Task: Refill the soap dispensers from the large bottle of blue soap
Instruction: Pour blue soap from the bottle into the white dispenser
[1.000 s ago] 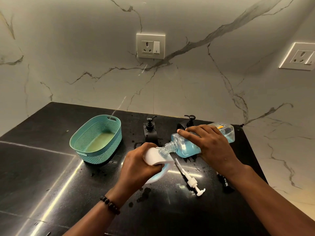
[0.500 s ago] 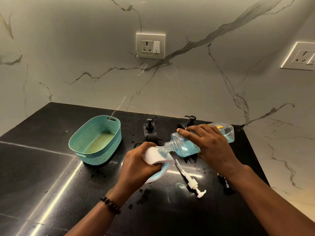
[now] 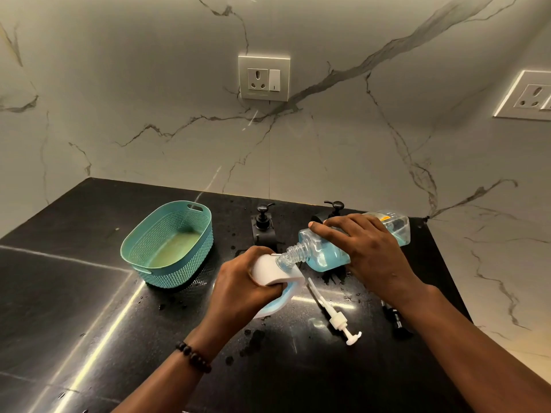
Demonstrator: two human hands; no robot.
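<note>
- The right hand (image 3: 369,257) is clamped over the body of the large clear plastic bottle of blue soap (image 3: 334,251), which lies tipped almost flat, its ribbed neck pointing toward nine o'clock and slightly down.
- The left hand (image 3: 241,281) is wrapped round a white, rounded plastic dispenser (image 3: 274,271), tilted over the black polished stone counter (image 3: 89,293); the bottle's neck meets the dispenser's top at the centre of the view.
- Risk: the mouth sits against the dispenser's opening, with no funnel visible. If either hand drifts, soap would likely run down the white shell onto the counter, which already shows dark drops and smears near six o'clock of the hands.
- Risk: the bottle is only partly full, so soap pools along its lower side; a steeper tilt could send it out in a surge and overfill the dispenser. How full the dispenser is cannot be seen.
- Risk: wet fingers on smooth plastic may slip.
- A white pump head with its long dip tube (image 3: 337,314) lies loose at five o'clock of the dispenser.
- Two black pump dispensers (image 3: 262,225) stand at twelve o'clock, behind the hands.
- A teal perforated plastic basket (image 3: 170,242) sits at nine o'clock, well apart from the pour.
</note>
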